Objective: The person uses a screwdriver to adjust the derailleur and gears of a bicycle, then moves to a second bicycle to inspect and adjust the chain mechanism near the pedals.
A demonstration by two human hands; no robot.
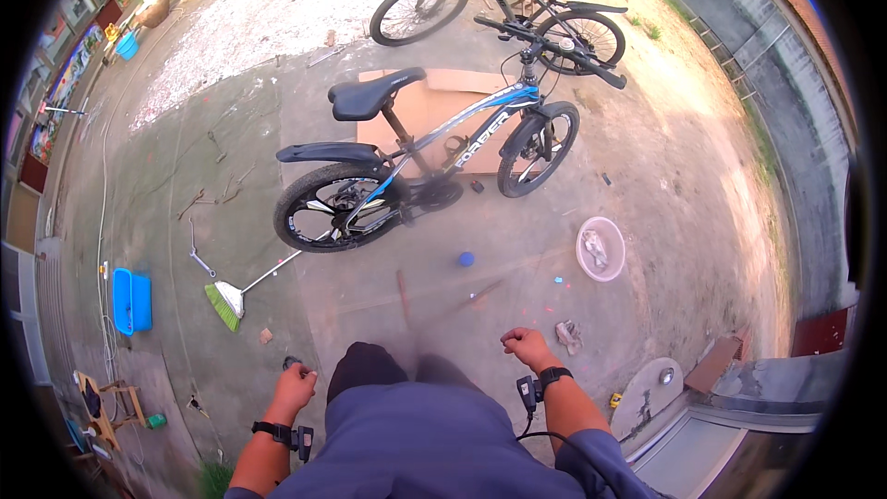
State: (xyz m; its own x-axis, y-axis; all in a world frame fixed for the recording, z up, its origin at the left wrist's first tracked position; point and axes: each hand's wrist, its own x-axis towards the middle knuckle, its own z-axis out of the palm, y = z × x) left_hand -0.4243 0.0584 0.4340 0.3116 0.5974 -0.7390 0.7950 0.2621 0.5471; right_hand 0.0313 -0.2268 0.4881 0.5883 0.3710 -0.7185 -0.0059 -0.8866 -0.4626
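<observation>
My left hand [294,388] hangs low in front of me, its fingers curled around a small dark object [291,362] whose kind I cannot make out. To the right, my right hand [528,349] is held out with curled fingers, and nothing shows in it. Both hands are apart from the blue, white and black bicycle [471,134], which stands upright ahead of me with its front wheel to the right. Nearest my right hand lies a crumpled grey rag [569,337] on the ground. A blue round lid-like thing [466,260] sits between me and the bicycle.
A cardboard sheet [434,92] lies beneath the bicycle; a second bicycle [517,0] stands behind. On the left are a green broom [224,303], a wrench [201,261] and a blue tub [132,300]. A pink basin [601,248] holds a cloth at right. A wall [776,65] borders the yard.
</observation>
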